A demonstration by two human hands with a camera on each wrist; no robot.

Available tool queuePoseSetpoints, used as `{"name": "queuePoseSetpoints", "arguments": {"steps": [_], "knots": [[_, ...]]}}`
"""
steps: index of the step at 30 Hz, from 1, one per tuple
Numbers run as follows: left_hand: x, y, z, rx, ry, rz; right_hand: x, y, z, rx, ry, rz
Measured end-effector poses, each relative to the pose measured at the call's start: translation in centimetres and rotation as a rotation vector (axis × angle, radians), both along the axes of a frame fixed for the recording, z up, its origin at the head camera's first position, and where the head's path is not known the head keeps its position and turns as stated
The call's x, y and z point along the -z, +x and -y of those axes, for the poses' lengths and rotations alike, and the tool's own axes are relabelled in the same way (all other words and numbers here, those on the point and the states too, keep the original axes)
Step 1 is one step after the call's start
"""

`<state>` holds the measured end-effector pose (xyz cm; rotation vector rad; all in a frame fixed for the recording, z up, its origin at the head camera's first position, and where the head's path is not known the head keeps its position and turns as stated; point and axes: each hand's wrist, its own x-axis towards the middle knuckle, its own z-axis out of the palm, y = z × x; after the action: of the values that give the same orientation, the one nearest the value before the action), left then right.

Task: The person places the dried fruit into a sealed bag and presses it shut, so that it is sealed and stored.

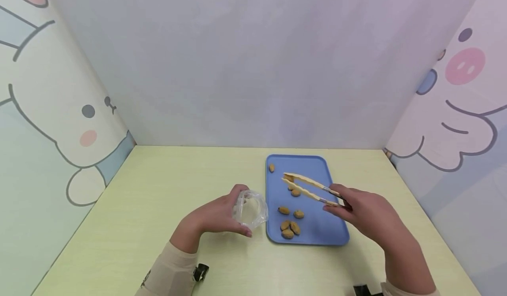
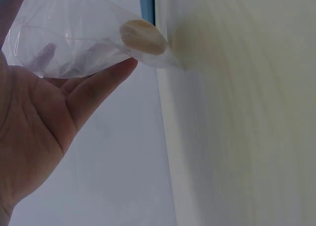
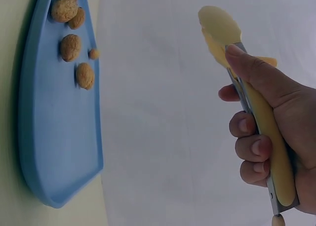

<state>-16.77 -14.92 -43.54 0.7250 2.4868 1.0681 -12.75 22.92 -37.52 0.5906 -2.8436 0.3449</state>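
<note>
My left hand [image 1: 219, 214] holds a clear plastic bag [image 1: 253, 210] by its sides, mouth upward, left of the blue tray [image 1: 317, 236]. Inside the bag, near its bottom corner, lies one walnut [image 2: 143, 37]. My right hand [image 1: 366, 212] grips a pair of tongs [image 1: 310, 182] with cream-coloured tips, held above the tray. A walnut [image 1: 289, 178] shows between the tong tips; whether they pinch it is hard to tell. Several walnuts [image 1: 283, 210] lie on the tray below, some bunched near its front left corner and one walnut [image 1: 271, 168] at the back left.
The tray lies on a pale yellow table [image 1: 170, 177], right of centre. A grey-white wall [image 1: 253, 67] rises behind the table. Side panels with a cartoon rabbit [image 1: 59, 102] and a cartoon pig [image 1: 463, 89] stand to the left and right.
</note>
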Motion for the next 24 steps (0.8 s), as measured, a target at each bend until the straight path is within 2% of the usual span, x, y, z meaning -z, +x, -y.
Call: {"name": "queuePoseSetpoints", "arguments": {"steps": [4,8,13,24], "knots": [[0.1,-0.1,0.0,-0.002,-0.006,-0.001,0.3,0.0,0.6,-0.087,-0.034,-0.123],[0.1,-0.1,0.0,0.001,-0.008,-0.001,0.7,-0.1,1.2,-0.156,-0.049,-0.179],[0.1,-0.1,0.0,0.006,0.000,0.001,1.1,0.0,2.0,-0.187,-0.033,-0.171],[0.0,-0.1,0.1,0.016,0.037,0.029,1.5,0.3,3.9,-0.211,0.013,-0.079]]}}
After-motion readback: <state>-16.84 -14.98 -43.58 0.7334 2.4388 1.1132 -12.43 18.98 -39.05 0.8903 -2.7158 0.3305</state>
